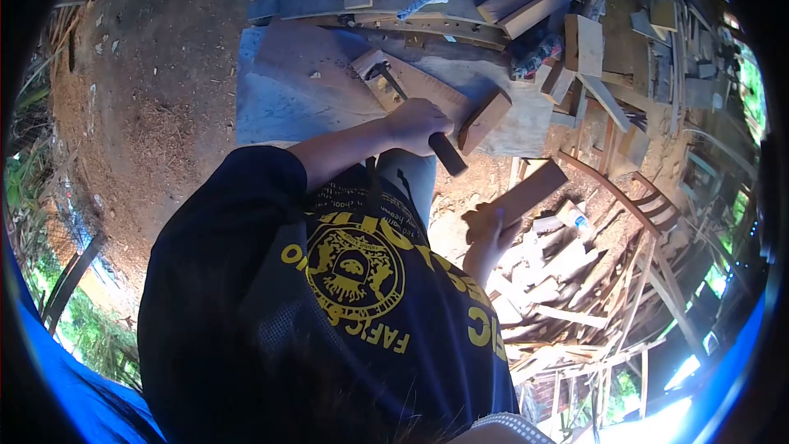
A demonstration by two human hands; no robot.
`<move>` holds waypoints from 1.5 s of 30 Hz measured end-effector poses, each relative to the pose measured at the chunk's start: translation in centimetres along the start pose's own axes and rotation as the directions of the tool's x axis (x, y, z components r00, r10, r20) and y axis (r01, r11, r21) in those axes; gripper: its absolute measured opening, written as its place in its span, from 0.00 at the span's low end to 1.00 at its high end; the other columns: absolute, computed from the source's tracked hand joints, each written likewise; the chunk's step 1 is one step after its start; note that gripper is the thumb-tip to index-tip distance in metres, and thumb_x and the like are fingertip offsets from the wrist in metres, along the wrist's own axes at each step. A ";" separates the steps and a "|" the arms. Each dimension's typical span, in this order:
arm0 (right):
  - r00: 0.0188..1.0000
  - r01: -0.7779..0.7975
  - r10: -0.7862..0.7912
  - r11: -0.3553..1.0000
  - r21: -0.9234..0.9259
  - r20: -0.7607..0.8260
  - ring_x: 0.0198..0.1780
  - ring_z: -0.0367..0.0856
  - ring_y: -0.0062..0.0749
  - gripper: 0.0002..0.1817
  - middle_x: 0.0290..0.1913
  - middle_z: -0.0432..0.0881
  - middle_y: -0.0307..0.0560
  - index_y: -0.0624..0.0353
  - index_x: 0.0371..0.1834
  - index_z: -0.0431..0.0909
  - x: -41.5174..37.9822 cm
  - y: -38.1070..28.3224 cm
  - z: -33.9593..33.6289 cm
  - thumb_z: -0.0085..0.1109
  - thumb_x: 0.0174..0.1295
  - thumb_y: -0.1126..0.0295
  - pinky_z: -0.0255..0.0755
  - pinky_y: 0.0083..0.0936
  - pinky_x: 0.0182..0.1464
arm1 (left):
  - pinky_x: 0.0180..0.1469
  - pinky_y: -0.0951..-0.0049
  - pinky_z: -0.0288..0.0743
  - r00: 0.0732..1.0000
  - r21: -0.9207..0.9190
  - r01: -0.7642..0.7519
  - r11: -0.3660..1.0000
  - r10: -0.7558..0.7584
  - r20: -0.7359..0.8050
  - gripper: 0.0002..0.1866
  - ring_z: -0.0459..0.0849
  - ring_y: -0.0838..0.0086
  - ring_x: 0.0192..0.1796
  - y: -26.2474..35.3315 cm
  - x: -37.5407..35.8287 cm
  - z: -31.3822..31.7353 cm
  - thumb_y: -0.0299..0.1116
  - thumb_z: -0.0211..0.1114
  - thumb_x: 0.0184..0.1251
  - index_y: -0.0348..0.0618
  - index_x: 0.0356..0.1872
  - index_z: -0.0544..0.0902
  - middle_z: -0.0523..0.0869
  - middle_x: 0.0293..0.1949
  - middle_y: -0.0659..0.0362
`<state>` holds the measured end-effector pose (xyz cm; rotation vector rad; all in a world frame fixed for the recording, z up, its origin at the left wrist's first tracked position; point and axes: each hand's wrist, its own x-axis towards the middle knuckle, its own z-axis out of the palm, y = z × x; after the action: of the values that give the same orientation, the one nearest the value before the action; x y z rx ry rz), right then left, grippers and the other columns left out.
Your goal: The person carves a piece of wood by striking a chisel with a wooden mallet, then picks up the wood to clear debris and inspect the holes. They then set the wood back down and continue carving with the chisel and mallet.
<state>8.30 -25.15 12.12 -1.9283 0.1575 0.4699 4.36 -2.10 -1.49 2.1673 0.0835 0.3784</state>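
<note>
My left hand [417, 125] is closed around a hammer [448, 154]. Its thick dark handle sticks out below the fist, while a thin shaft runs up to a dark head over a pale patch on a wooden board [436, 86]. That board lies on a grey, worn work surface [288, 111]. Lower right, my right hand [493, 238] grips a wooden block [530, 191] from below, with part of the fingers in shadow. Between the hands, another short wooden block [485, 119] rests at the board's end.
Planks and offcuts [534, 8] are piled beyond the work surface, with a wrapped pale object [425, 0] among them. Scrap wood [567, 267] covers the ground at right, near a curved wooden frame [608, 185]. Bare earth [164, 57] stretches along the left.
</note>
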 end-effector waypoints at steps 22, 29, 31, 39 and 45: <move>0.886 0.245 -0.024 0.873 -0.423 0.464 0.27 0.79 0.29 0.16 0.30 0.78 0.50 0.66 0.47 0.68 3.7 1.5 2.6 0.57 0.64 0.67 0.74 0.26 0.28 | 0.47 0.56 0.77 0.592 0.272 0.793 0.545 -0.794 -0.137 0.26 0.84 0.53 0.43 -5.1 -9.9 -6.3 0.45 0.68 0.54 0.44 0.52 0.75 0.85 0.38 0.47; 0.825 0.375 -0.028 0.775 -0.509 0.565 0.34 0.81 0.63 0.21 0.30 0.81 0.65 0.62 0.52 0.65 9.8 -1.5 3.9 0.56 0.63 0.59 0.73 0.48 0.33 | 0.51 0.56 0.75 0.367 -0.076 0.884 0.461 -0.786 -0.498 0.32 0.80 0.51 0.52 -5.5 -11.5 -3.5 0.47 0.75 0.46 0.41 0.51 0.77 0.80 0.46 0.44; 0.795 0.431 -0.035 0.734 -0.525 0.605 0.39 0.79 0.68 0.23 0.34 0.80 0.71 0.61 0.54 0.65 11.7 -1.2 3.8 0.56 0.63 0.58 0.72 0.53 0.37 | 0.52 0.56 0.75 0.317 -0.023 0.919 0.394 -0.772 -0.551 0.35 0.79 0.50 0.52 -4.7 -10.9 -4.2 0.48 0.76 0.44 0.40 0.53 0.76 0.79 0.48 0.43; 0.719 0.529 -0.069 0.700 -0.480 0.692 0.40 0.78 0.69 0.18 0.33 0.80 0.71 0.60 0.45 0.65 15.4 -1.4 2.1 0.56 0.63 0.59 0.72 0.54 0.37 | 0.55 0.58 0.73 0.298 0.021 0.954 0.299 -0.936 -0.188 0.40 0.79 0.51 0.53 -7.7 -11.7 -6.1 0.51 0.76 0.43 0.39 0.57 0.74 0.80 0.49 0.44; 0.747 0.464 -0.038 0.745 -0.479 0.664 0.39 0.79 0.69 0.17 0.34 0.80 0.72 0.60 0.45 0.66 17.9 0.2 1.3 0.56 0.63 0.59 0.72 0.53 0.36 | 0.53 0.57 0.74 0.405 0.390 0.862 0.324 -0.903 -0.143 0.32 0.81 0.52 0.52 -6.3 -8.6 -7.4 0.49 0.74 0.48 0.43 0.54 0.77 0.83 0.47 0.45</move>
<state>24.28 -22.12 4.50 -2.2591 -0.8133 1.0334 -5.53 5.69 -4.59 2.1428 1.3825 -0.4646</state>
